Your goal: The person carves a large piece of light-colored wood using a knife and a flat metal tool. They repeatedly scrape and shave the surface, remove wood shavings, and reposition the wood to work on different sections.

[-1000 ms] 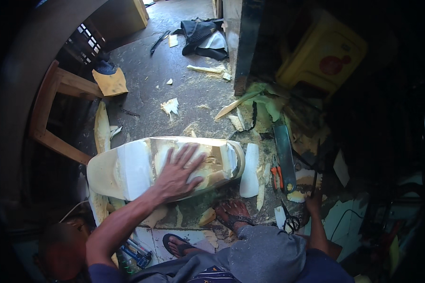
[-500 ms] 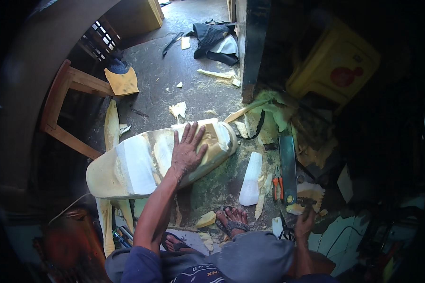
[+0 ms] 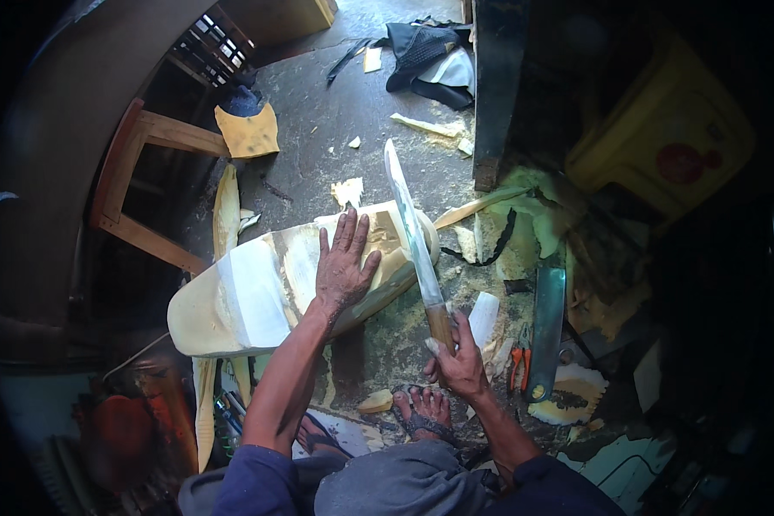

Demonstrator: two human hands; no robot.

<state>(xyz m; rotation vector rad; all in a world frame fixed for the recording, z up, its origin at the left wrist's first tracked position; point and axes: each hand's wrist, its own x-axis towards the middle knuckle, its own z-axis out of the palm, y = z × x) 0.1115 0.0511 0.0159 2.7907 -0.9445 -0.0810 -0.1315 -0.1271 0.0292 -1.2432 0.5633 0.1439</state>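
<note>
Left hand lies splayed on the foam block; right hand grips a knife.

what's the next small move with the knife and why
Probably ease the knife onto the right end of the block: the right hand grips its handle, the blade crosses that end in view, the left hand lies flat on top.
</note>
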